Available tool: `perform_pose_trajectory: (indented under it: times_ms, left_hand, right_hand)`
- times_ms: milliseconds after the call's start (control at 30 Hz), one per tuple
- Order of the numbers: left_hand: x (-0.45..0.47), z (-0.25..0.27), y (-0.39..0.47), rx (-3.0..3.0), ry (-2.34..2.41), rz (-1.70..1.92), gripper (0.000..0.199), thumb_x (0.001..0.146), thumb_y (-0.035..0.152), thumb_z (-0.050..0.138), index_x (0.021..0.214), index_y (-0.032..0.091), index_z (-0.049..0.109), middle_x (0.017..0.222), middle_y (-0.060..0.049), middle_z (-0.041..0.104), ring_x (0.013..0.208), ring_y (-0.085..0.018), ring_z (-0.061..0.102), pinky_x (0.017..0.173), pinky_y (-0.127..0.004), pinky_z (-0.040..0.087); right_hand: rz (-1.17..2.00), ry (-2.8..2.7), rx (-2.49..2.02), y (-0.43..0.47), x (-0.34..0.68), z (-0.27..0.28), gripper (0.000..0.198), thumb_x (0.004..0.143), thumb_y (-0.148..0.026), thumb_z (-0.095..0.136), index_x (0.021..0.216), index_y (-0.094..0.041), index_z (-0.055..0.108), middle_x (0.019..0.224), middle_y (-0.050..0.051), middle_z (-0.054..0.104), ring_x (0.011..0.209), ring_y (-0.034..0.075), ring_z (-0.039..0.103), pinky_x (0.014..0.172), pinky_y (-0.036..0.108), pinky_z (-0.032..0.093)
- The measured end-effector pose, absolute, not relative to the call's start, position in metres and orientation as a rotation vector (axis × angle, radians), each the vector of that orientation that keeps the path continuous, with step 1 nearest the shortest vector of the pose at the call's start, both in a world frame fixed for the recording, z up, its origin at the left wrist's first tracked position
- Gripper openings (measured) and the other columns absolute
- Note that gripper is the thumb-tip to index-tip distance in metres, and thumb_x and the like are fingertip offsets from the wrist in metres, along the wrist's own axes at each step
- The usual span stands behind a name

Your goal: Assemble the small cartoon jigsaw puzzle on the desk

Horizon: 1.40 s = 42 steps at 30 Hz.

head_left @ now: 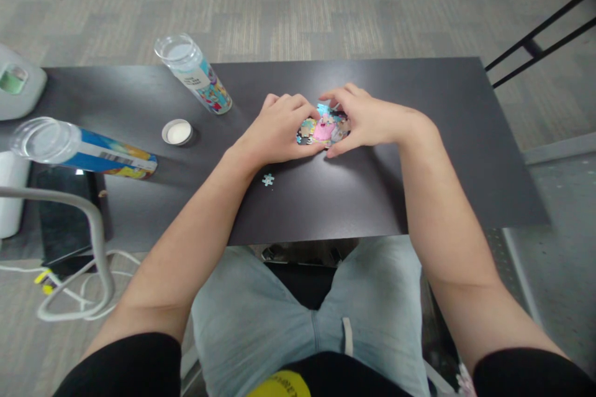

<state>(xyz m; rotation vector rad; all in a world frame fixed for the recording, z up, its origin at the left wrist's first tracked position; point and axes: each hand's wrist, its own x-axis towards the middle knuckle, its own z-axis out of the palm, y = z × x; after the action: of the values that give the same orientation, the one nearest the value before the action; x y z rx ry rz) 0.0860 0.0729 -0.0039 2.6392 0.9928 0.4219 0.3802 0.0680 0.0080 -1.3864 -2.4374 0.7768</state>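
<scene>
A small heap of jigsaw puzzle pieces (323, 129), pink, blue, yellow and grey, lies on the dark table (321, 205). My left hand (285, 127) curls round its left side, thumb along the near edge and fingers over the far one. From the right, my right hand (361, 118) cups the same heap, thumb and fingers bent against it. Together the hands close around the pieces, and the fingers hide part of the heap's edges. One light blue puzzle piece (268, 180) lies apart, nearer to me beside my left wrist.
Left of my hands a clear tube with a printed label (205, 84) stands by a round white lid (177, 133). Farther left are a blue-labelled tube (112, 154), a black tablet-like device (65, 217), a grey curved stand arm (95, 229) and a pale device (18, 84).
</scene>
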Motion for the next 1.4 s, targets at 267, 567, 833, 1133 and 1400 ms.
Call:
perform_pose_trajectory:
  times_ms: [267, 567, 833, 1133, 1400]
  left_hand:
    - [0.087, -0.001, 0.075, 2.656, 1.047, 0.423, 0.040, 0.124, 0.053, 0.066, 0.136, 0.023, 0.088, 0.144, -0.019, 0.087, 0.139, -0.046, 0.080, 0.125, -0.065, 0.050]
    - [0.083, -0.006, 0.077, 2.644, 1.034, 0.403, 0.079, 0.094, 0.069, 0.103, 0.155, 0.023, 0.082, 0.153, -0.022, 0.082, 0.145, -0.054, 0.075, 0.129, -0.071, 0.051]
    - [0.083, -0.004, 0.085, 2.524, 0.983, 0.603, 0.021, 0.112, 0.040, 0.074, 0.118, 0.026, 0.088, 0.134, -0.014, 0.091, 0.129, -0.040, 0.084, 0.121, -0.062, 0.058]
    - [0.082, -0.003, 0.092, 2.143, 0.883, 0.940, 0.036, 0.112, 0.063, 0.086, 0.110, 0.028, 0.082, 0.110, -0.009, 0.091, 0.103, -0.029, 0.084, 0.101, -0.047, 0.067]
    - [0.078, -0.004, 0.093, 2.083, 0.895, 0.926, 0.033, 0.106, 0.056, 0.090, 0.120, 0.029, 0.078, 0.112, -0.008, 0.088, 0.096, -0.026, 0.081, 0.090, -0.044, 0.066]
  right_hand:
    - [0.791, -2.409, -1.372, 0.073, 0.384, 0.006, 0.113, 0.074, -0.038, 0.113, 0.179, -0.025, 0.072, 0.161, 0.019, 0.077, 0.147, 0.050, 0.081, 0.136, 0.071, 0.068]
    - [0.809, -2.427, -1.322, 0.070, 0.370, 0.020, 0.075, 0.082, -0.038, 0.099, 0.154, -0.024, 0.088, 0.136, 0.016, 0.088, 0.134, 0.048, 0.081, 0.125, 0.067, 0.069]
    - [0.796, -2.273, -1.315, 0.067, 0.370, 0.022, 0.043, 0.101, -0.050, 0.090, 0.137, -0.026, 0.090, 0.130, 0.011, 0.096, 0.120, 0.041, 0.088, 0.115, 0.058, 0.069]
    - [0.827, -2.165, -1.278, 0.066, 0.366, 0.027, 0.027, 0.102, -0.049, 0.093, 0.118, -0.030, 0.084, 0.104, 0.005, 0.088, 0.102, 0.034, 0.080, 0.104, 0.051, 0.064]
    - [0.877, -2.137, -1.256, 0.063, 0.368, 0.032, 0.032, 0.098, -0.063, 0.094, 0.108, -0.035, 0.083, 0.102, 0.004, 0.087, 0.101, 0.036, 0.080, 0.103, 0.056, 0.066]
